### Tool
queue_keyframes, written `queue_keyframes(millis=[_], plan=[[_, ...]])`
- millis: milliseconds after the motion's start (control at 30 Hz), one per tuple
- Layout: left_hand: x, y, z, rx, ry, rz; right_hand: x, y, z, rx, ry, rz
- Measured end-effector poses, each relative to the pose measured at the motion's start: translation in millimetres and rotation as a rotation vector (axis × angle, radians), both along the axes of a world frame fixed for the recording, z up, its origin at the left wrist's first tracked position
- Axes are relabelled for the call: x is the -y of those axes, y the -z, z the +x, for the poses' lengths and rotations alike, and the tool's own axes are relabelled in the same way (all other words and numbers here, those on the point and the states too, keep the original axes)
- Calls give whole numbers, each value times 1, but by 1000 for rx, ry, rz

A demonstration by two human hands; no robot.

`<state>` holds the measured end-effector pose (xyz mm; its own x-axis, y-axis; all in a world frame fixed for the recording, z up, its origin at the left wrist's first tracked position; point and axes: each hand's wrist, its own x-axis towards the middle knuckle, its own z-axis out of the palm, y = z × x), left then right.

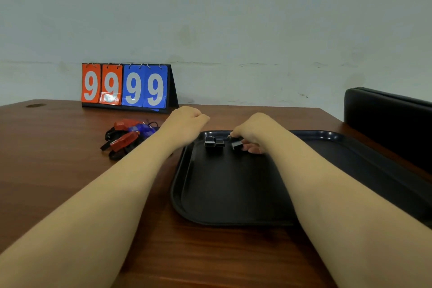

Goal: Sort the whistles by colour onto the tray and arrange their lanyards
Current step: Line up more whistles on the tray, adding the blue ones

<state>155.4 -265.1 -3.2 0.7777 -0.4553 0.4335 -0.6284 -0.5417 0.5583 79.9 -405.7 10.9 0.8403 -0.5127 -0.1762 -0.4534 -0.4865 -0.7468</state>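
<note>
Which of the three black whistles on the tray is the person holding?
The rightmost whistle, gripped by the right hand. The other two whistles lie side by side to its left, untouched.

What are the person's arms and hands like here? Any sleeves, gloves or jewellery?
The left hand and right hand are bare, with no gloves. No ring, watch or bracelet shows on either one. Both forearms are bare as well, and no sleeve comes into view before the picture's edge. There are no markings or straps on them.
</note>
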Motion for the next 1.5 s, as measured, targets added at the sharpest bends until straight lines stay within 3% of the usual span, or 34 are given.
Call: queue_keyframes(millis=[233, 433, 1333, 1433, 1500], plan=[[0, 0, 3, -39, -17, -8, 0, 0, 5, -1, 39, 37], [-4, 1, 8, -97, -105, 29, -6, 1, 3, 15, -11, -48], [-5, -2, -1, -120, -54, 192, -13, -4, -4, -48, -107, -147], [-4, -3, -1, -151, -70, 140, -14, -4, -6, -19, -95, -143], [-2, -9, -2, -183, -132, 25, -12, -3, -6, 99, -60, -161]])
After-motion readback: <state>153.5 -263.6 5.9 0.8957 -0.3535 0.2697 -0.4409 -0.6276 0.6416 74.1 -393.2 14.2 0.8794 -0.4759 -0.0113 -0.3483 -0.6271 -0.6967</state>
